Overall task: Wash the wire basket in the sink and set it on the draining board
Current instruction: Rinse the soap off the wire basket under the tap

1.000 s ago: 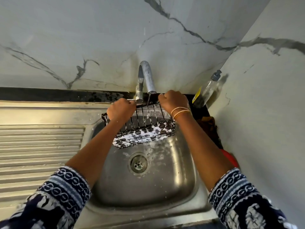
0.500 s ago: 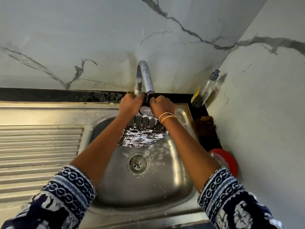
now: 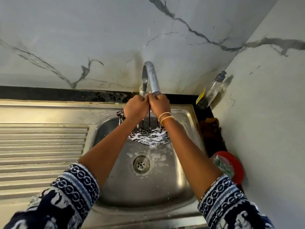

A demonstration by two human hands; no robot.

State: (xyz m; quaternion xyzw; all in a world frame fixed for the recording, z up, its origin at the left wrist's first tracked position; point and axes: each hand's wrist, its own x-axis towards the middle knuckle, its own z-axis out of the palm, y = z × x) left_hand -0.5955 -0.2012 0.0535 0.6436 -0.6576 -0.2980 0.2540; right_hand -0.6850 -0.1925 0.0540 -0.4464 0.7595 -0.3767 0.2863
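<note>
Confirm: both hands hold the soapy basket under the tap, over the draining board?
Not quite. The head view shows both hands, left and right, holding the soapy basket under the tap, but over the sink, above the drain, not over the draining board, which lies to the left.

Sink (image 3: pixel 181 192): brushed steel, dull sheen, wetted and flecked with suds. Draining board (image 3: pixel 42 146): same steel, ribbed. Wire basket (image 3: pixel 148 138): thin dark wire, coated in white foam. Tap (image 3: pixel 152 76): grey metal, matt, spotted. Wall (image 3: pixel 82 38): smooth marble-look tile, grey veins. Soap bottle (image 3: pixel 212 90): clear plastic. Sleeves (image 3: pixel 72 194): printed cloth.
</note>
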